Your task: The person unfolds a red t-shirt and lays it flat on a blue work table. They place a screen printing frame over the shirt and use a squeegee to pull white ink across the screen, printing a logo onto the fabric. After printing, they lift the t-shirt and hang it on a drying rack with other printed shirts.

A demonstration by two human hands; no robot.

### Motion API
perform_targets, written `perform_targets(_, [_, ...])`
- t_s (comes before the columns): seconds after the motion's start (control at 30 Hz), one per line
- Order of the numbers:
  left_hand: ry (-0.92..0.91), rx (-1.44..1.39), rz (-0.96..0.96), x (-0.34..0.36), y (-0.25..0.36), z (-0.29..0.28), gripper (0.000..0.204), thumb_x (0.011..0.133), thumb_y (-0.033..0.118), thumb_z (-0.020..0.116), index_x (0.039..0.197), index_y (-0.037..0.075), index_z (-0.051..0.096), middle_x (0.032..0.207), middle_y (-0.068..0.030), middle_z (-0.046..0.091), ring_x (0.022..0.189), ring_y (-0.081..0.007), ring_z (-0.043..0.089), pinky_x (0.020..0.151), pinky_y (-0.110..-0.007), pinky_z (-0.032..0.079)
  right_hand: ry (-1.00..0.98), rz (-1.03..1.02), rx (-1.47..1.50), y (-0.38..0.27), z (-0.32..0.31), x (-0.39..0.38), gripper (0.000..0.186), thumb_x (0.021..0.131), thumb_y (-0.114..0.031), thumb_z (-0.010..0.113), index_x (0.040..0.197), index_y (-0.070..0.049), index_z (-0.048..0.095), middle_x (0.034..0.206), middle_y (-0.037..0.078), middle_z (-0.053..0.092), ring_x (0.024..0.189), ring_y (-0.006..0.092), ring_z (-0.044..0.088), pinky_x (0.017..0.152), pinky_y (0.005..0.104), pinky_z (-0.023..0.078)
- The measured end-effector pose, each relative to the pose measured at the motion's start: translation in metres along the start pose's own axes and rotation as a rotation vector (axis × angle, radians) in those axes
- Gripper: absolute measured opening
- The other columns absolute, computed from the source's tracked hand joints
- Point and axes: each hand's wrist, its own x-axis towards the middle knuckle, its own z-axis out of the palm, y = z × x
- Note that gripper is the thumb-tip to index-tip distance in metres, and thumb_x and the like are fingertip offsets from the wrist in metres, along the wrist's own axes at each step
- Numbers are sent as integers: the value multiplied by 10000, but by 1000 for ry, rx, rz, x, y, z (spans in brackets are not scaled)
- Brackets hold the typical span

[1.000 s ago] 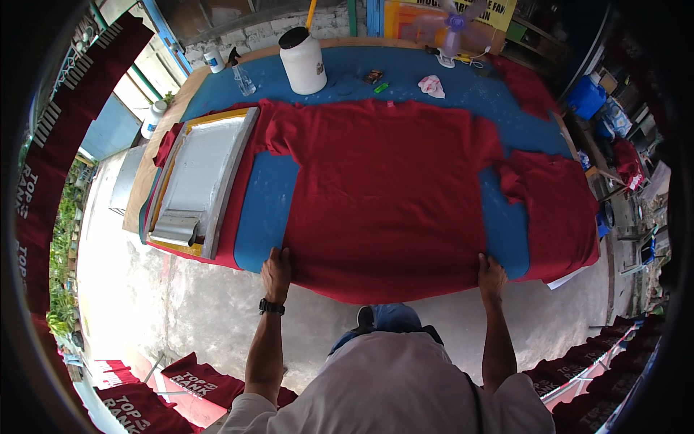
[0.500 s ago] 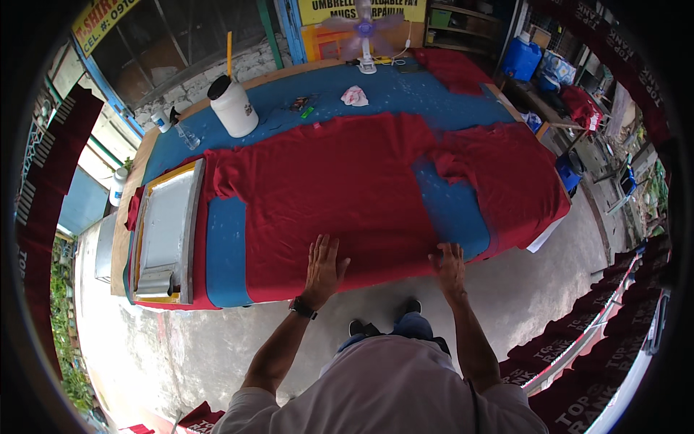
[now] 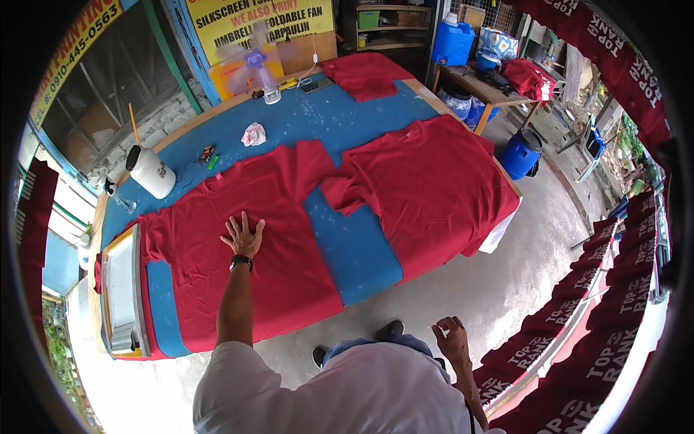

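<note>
Loosely curled, the right hand (image 3: pixel 452 340) hangs above the floor (image 3: pixel 535 239); whether it pinches anything I cannot tell. The left hand (image 3: pixel 244 237), fingers spread, lies on a red shirt (image 3: pixel 285 253) laid out on the blue tabletop (image 3: pixel 354 253), presumably to smooth it. Another shirt (image 3: pixel 441 188) lies rightward. The white jar (image 3: pixel 153 175) and fan (image 3: pixel 255 61) stand behind, probably leaving the shirts room.

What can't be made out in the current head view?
All in head view:
Patch of red shirt under the left hand: hidden by it.
Inside of the right hand: hidden by its own curl.
Whatever lies beneath the framed screen: covered.
Blades of the purple fan: blurred.
Dark item right of the white jar: too small to identify.
</note>
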Motion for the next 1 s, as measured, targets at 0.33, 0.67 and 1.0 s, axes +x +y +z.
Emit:
perform_targets(0.33, [192, -44, 72, -101, 72, 43, 818, 1063, 665, 454, 1711, 186, 315, 1763, -279, 198, 1642, -457, 158, 1306, -669, 44, 30, 57, 57, 109, -129, 86, 75, 946, -58, 744, 951, -34, 673, 878, 136, 676, 775, 290, 680, 686, 426, 534])
perform_targets(0.67, [122, -224, 441, -295, 140, 41, 646, 1094, 356, 546, 1663, 95, 386, 1715, -283, 313, 1603, -477, 261, 1309, -618, 175, -222, -335, 182, -15, -87, 214, 84, 974, -95, 742, 1004, -23, 708, 895, 126, 722, 765, 252, 680, 674, 385, 530])
perform_targets(1.0, [160, -99, 13, -200, -6, -11, 768, 1066, 568, 507, 1669, 109, 385, 1719, -348, 236, 1599, -531, 210, 1293, -687, 99, -530, -969, 346, -205, 140, 242, 535, 971, -392, 803, 1327, -25, 645, 1361, 202, 651, 1281, 371, 634, 1074, 490, 526])
